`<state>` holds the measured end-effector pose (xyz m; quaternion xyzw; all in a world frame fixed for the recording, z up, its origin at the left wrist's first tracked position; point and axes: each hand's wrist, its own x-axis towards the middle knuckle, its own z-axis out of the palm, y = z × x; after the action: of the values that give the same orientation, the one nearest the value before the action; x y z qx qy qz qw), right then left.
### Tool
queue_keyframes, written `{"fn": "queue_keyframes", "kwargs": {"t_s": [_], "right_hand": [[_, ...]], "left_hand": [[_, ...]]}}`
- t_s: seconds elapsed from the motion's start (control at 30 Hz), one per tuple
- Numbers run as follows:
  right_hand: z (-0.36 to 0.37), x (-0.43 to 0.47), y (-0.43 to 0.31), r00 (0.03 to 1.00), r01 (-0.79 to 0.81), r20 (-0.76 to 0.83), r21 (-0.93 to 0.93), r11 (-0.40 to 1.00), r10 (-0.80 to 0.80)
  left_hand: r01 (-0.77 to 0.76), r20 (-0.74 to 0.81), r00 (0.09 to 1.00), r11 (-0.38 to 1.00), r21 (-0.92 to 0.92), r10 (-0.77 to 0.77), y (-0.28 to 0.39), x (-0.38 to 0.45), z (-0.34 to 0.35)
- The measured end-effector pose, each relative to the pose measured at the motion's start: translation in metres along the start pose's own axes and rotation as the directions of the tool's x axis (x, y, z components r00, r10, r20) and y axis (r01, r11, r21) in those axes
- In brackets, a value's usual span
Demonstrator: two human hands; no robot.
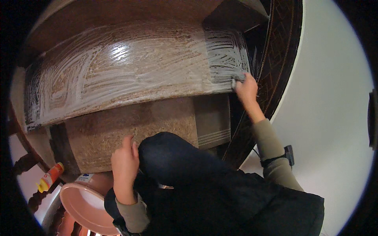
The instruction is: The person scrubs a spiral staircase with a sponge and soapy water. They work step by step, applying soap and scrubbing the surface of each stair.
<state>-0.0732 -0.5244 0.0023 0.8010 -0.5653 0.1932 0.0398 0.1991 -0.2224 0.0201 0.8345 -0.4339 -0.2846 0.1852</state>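
Observation:
My right hand grips a greyish scrubbing pad, blurred and partly covered by the fingers. It presses the pad to the dark border tile at the right end of a stair tread. White soapy foam lies in curved streaks across this wet, brown stone-look tread. Beside my bent knee, my left hand is held over the lower step, loosely curled and holding nothing. Whether it rests on my leg is hard to tell.
A pink plastic basin with whitish contents stands at lower left. Near it is an orange bottle with a yellow nozzle, by the dark railing. Dark patterned skirting and a white wall bound the stairs on the right.

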Motion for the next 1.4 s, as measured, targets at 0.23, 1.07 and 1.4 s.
{"fn": "queue_keyframes", "kwargs": {"t_s": [0.23, 1.07, 1.4], "right_hand": [[0.004, 0.012, 0.019, 0.968, 0.227, 0.113, -0.011, 0.974, -0.224], [0.003, 0.017, 0.050, 0.990, -0.118, 0.083, 0.000, 0.993, 0.117], [-0.007, 0.026, 0.017, 0.981, -0.018, 0.196, 0.140, 0.990, -0.010]], "left_hand": [[0.033, 0.045, 0.998, 0.999, -0.021, -0.032, -0.002, 0.000, 0.000], [0.085, 0.006, 0.996, 0.994, -0.070, -0.085, -0.006, -0.014, -0.016], [0.014, 0.034, 0.999, 0.996, -0.092, -0.011, -0.004, 0.004, -0.006]]}}
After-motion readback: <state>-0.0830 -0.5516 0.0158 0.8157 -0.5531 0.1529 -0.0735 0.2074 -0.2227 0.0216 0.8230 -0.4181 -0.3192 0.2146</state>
